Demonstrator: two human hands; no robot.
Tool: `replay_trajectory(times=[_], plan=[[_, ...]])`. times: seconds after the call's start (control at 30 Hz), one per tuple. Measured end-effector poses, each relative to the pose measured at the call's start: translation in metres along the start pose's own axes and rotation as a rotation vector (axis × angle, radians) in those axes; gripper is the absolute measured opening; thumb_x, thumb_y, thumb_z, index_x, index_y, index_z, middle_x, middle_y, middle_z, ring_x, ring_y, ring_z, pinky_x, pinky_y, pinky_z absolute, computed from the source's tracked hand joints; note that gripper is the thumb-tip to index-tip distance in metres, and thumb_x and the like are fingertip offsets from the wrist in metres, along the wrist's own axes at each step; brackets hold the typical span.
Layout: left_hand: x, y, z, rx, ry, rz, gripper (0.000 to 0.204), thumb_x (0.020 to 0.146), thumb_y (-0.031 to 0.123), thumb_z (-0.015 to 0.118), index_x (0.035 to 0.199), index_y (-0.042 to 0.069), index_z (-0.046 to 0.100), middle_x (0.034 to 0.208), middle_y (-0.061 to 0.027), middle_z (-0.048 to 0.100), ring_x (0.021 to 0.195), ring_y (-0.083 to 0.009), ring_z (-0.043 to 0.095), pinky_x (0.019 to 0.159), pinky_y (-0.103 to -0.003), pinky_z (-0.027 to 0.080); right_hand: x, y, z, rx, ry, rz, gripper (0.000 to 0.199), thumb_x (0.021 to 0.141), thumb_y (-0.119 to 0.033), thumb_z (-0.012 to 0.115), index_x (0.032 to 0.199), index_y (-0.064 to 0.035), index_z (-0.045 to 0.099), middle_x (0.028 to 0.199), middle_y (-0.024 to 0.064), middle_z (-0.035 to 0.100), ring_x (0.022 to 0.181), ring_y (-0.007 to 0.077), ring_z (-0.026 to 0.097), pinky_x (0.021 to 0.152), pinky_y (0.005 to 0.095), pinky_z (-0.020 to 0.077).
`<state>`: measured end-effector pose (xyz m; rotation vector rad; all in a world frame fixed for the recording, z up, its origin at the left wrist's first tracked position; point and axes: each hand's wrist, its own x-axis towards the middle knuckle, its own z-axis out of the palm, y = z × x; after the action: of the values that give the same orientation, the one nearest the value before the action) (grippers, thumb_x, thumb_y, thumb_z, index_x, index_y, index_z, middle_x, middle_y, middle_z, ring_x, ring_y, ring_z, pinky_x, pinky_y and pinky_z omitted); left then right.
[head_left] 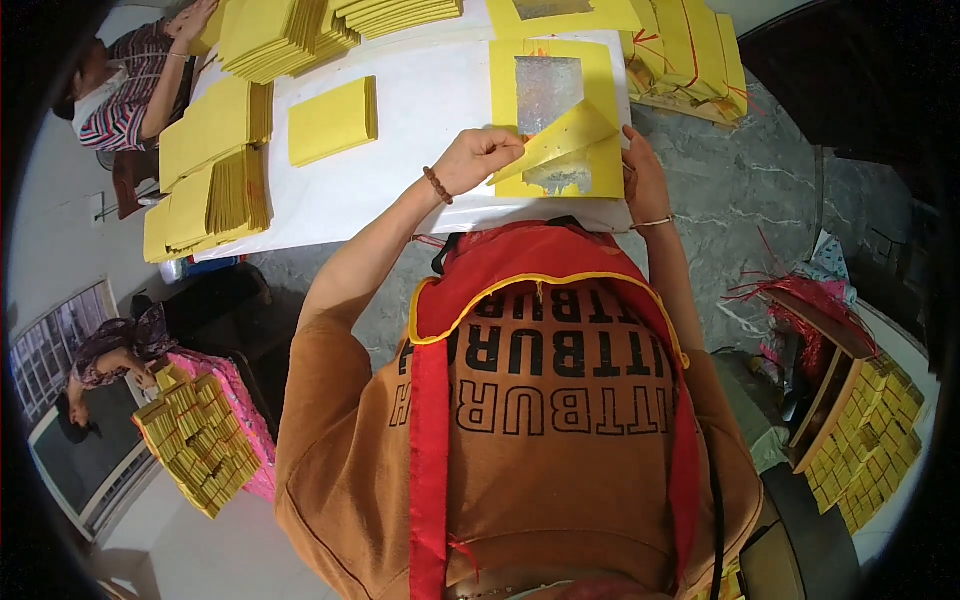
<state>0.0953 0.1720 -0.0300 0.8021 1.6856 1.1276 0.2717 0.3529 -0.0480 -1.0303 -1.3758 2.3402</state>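
Observation:
A yellow paper sheet (603, 100) with a silver foil patch (548, 88) lies near the right end of the white-covered table. My left hand (482, 160) pinches one edge of the paper, which is lifted and folded diagonally across the foil. Part of the foil shows below the fold. My right hand (645, 178) is at the right edge of the sheet, by the table's side, with its visible fingers stretched out and some hidden. To the left of the sheet lies a small stack of folded yellow paper (332, 120).
Stacks of folded yellow paper (215, 125) line the table's left and far sides. Tied yellow bundles (690, 55) stand at the far right. A person (130, 85) sits at far left; another person (120, 345) leans over yellow bundles (200, 440). Red strings (810, 300) lie at right.

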Motion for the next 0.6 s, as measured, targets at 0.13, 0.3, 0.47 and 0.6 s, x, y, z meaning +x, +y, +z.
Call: replay_trajectory(times=[0.13,0.3,0.47,0.6], plan=[[0.000,-0.003,0.001,-0.052,0.002,0.027,0.018,0.082,0.017,0.055,0.086,0.000,0.060,0.072,0.0016,0.054,0.064,-0.0035,0.044,0.057,-0.019,0.037,0.004,0.002,0.000,0.097,-0.029,0.010,0.046,0.090,-0.031,0.040,0.127,-0.0045,0.033,0.111,0.0102,0.050,0.096,0.0148,0.051,0.079,0.0257,0.0411],[0.001,-0.005,0.002,-0.092,0.033,-0.008,0.017,0.081,0.017,0.056,0.085,0.001,0.061,0.064,0.0042,0.050,0.060,-0.0020,0.041,0.055,-0.018,0.036,0.005,0.006,-0.002,0.093,0.001,-0.011,0.039,0.089,-0.020,0.043,0.124,-0.0042,0.038,0.103,0.0071,0.053,0.089,0.0113,0.053,0.074,0.0227,0.0423],[0.003,-0.014,0.002,-0.153,0.015,0.046,0.015,0.081,0.014,0.056,0.085,0.001,0.061,0.065,0.0033,0.051,0.060,-0.0026,0.043,0.056,-0.018,0.036,0.009,0.015,-0.011,-0.025,-0.050,-0.081,0.040,0.086,-0.010,0.046,0.125,-0.0043,0.037,0.089,0.0035,0.056,0.078,0.0084,0.052,0.067,0.0200,0.0419],[0.003,-0.015,0.001,-0.175,-0.006,0.058,0.014,0.080,0.013,0.056,0.085,0.000,0.061,0.068,0.0020,0.052,0.062,-0.0035,0.045,0.057,-0.018,0.037,0.005,0.009,-0.004,-0.069,-0.025,-0.061,0.042,0.085,-0.009,0.046,0.125,-0.0039,0.036,0.090,0.0042,0.056,0.078,0.0083,0.052,0.067,0.0196,0.0418]])
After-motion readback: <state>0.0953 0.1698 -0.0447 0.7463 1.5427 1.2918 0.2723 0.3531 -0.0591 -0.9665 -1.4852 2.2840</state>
